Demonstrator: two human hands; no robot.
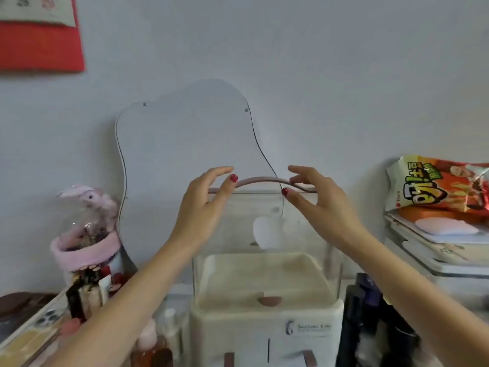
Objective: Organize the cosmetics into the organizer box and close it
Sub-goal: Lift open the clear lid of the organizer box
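Note:
The organizer box (267,324) stands in the centre: a white base with drawers, a clear upper cover (264,234) and a curved pink handle (260,180) on top. My left hand (203,205) pinches the handle's left part between thumb and fingers. My right hand (317,200) pinches its right part the same way. The clear compartment looks bare inside. Cosmetics stand outside the box: lipsticks and tubes (90,284) at lower left, pale bottles (169,329) beside the base, and dark bottles (370,313) on the right.
A wavy-edged mirror (185,133) leans on the wall behind the box. A pink plush-rimmed jar (84,234) stands at left, with a phone (47,319) below it. A snack bag (436,186) lies on stacked white boxes (436,252) at right.

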